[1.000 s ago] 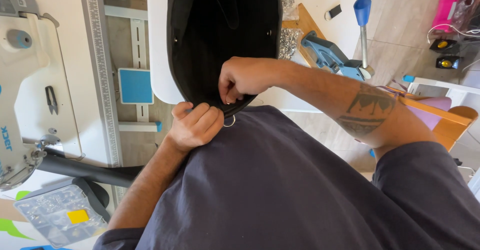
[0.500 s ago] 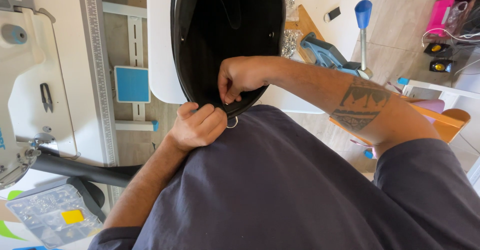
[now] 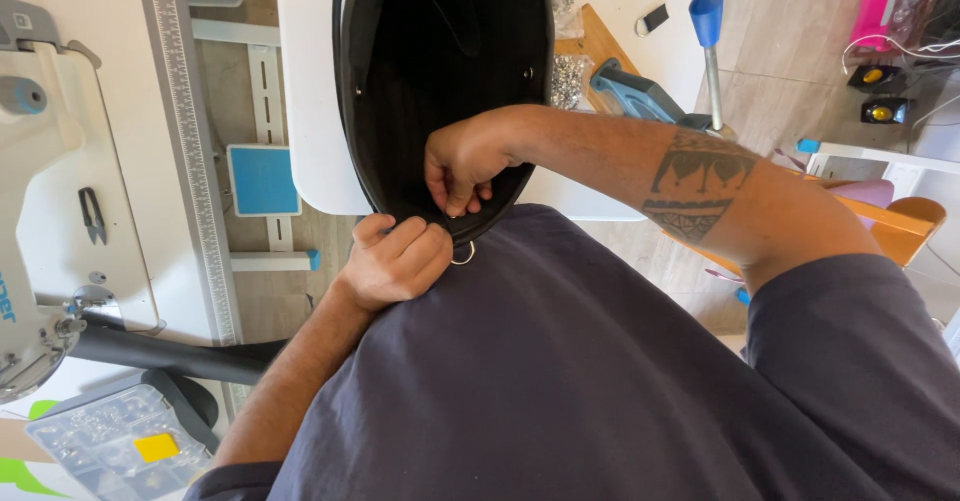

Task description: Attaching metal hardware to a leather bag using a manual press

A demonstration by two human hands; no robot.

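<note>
Pinching the black bag (image 3: 440,81) rim, right hand (image 3: 462,166) above, left hand (image 3: 395,261) fisted on it (metal ring (image 3: 463,254) beside).

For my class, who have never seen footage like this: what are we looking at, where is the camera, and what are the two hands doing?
There is no machine doing the work here: a person works with bare hands. The single picture comes from a camera worn on that person's head, looking down over their dark shirt. Both hands meet at the near edge of a black oval bag piece that rests on a white table. The right hand pinches its rim from above; the left hand grips just below, beside a small metal ring. To the left stand a white sewing machine and a clear parts box. A blue-handled press tool stands at the right.
</note>
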